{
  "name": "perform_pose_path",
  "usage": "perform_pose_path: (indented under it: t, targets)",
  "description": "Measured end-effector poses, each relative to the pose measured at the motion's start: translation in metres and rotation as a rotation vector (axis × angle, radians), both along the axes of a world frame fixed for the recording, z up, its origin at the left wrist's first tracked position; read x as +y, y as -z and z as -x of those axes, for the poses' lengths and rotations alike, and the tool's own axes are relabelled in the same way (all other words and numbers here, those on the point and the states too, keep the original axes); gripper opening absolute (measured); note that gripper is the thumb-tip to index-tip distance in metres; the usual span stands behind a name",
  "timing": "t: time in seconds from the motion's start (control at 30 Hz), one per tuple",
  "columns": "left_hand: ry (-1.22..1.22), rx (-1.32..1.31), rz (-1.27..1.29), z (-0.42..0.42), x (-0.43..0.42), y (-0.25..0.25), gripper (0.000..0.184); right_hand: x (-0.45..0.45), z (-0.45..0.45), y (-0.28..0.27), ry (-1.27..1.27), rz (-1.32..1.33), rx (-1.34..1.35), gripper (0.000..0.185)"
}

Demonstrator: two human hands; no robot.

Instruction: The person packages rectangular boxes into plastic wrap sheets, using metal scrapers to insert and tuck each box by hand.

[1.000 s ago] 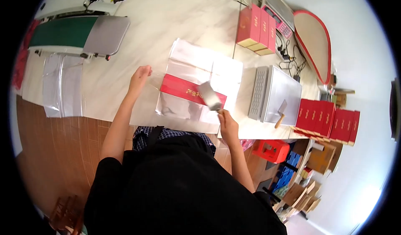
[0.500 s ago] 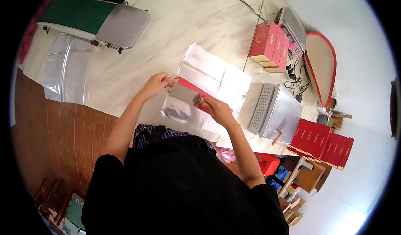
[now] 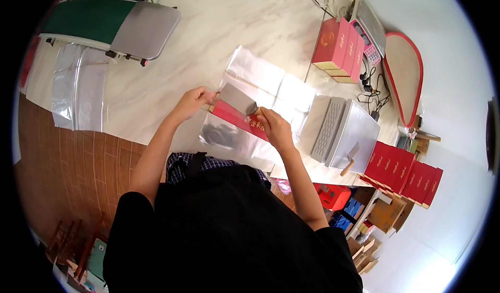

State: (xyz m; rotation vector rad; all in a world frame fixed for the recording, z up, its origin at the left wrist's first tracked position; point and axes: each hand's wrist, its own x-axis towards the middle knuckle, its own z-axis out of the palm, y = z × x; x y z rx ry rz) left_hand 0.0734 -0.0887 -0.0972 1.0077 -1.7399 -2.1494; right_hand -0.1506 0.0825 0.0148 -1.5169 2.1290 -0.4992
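Note:
A red box with gold lettering lies slantwise on clear plastic bags on the table. My right hand is wrapped round the handle of a scraper, a wide flat metal blade. Its blade rests along the box's upper long edge, and the lettered side shows below it. At the box's left end, my left hand is closed in a pinch on what looks like clear plastic film; the fingertips partly hide it.
Right of the bags stands a flat metal-topped appliance with a second scraper on it. Red boxes stand behind, by a weighing scale. More red boxes are stacked right. A green-belted machine is at far left.
The scraper has shifted from the box's lettered side up to its upper long edge, uncovering the lettering. My right hand has moved slightly up with it; my left hand moved slightly left.

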Motion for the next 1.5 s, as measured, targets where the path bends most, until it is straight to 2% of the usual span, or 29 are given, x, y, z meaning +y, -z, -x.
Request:
perform_pose_path:
  t: [0.03, 0.27, 0.47, 0.57, 0.63, 0.67, 0.73, 0.8, 0.87, 1.2, 1.3, 1.37, 1.4, 1.47, 1.5]
  targets:
    - [-0.001, -0.016, 0.010, 0.000, 0.000, -0.003, 0.028, 0.001, 0.000, 0.001, 0.036, -0.018, 0.007, 0.022]
    - [-0.010, -0.038, 0.003, 0.000, 0.002, 0.005, 0.029, 0.010, -0.004, 0.010, 0.108, 0.035, 0.054, 0.022]
    - [-0.041, -0.056, -0.001, 0.000, 0.003, 0.012, 0.029, 0.025, -0.003, 0.023, 0.144, 0.195, 0.190, 0.020]
    - [-0.048, -0.040, -0.002, 0.001, 0.003, 0.013, 0.030, 0.038, -0.004, 0.024, 0.236, 0.213, 0.206, 0.019]
    - [-0.051, -0.041, 0.006, 0.001, 0.003, 0.010, 0.030, 0.052, -0.005, 0.025, 0.386, 0.223, 0.145, 0.019]
    - [-0.055, -0.045, 0.011, 0.001, 0.004, 0.008, 0.031, 0.060, -0.005, 0.024, 0.387, 0.222, 0.145, 0.019]
    - [-0.060, -0.054, 0.028, 0.001, 0.005, 0.008, 0.030, 0.071, -0.011, 0.014, 0.272, 0.147, -0.117, 0.019]
    - [-0.054, -0.060, 0.049, 0.003, 0.005, 0.008, 0.030, 0.076, -0.017, 0.007, 0.206, 0.174, -0.131, 0.019]
    - [-0.074, -0.016, 0.020, 0.002, 0.005, 0.006, 0.029, 0.077, -0.017, 0.007, 0.075, 0.095, -0.044, 0.019]
    - [-0.074, -0.012, 0.016, 0.004, 0.012, 0.007, 0.030, 0.102, 0.012, 0.004, 0.413, 0.028, 0.106, 0.020]
    - [-0.080, -0.029, 0.023, 0.005, 0.014, 0.004, 0.031, 0.108, 0.010, 0.009, 0.500, -0.004, 0.241, 0.021]
    - [-0.119, -0.019, -0.036, 0.004, 0.017, 0.009, 0.031, 0.110, 0.001, 0.016, 0.602, 0.127, 0.286, 0.023]
    - [-0.130, -0.021, -0.037, 0.003, 0.018, 0.006, 0.031, 0.109, -0.006, 0.018, 0.592, 0.127, 0.283, 0.023]
    - [-0.145, 0.021, -0.051, 0.002, 0.021, -0.003, 0.032, 0.108, -0.030, 0.021, 0.699, 0.045, 0.089, 0.025]
    - [-0.145, 0.019, -0.051, 0.001, 0.022, 0.000, 0.032, 0.104, -0.045, 0.018, 0.647, 0.060, 0.057, 0.025]
